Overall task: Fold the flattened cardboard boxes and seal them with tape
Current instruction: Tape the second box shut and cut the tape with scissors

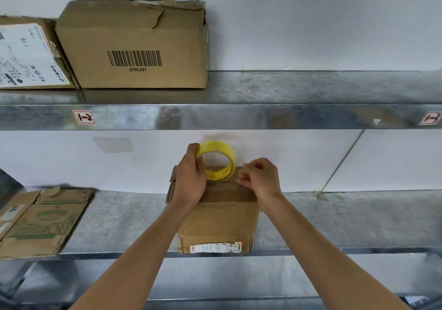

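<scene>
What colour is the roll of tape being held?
Yellow, with red print; the tape roll shows best in the head view.

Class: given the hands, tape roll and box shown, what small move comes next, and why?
Probably the right hand pulls the tape's end out and presses it onto the small brown cardboard box: the left hand grips the yellow tape roll at that box's top, and the right seems to pinch its end.

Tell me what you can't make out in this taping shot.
Head view only.
The tape end: hidden by the right hand.
Top seam of the box: covered by the left hand and tape roll.
Shipping label: print too small.
Flattened cardboard: cut off by left edge.
</scene>
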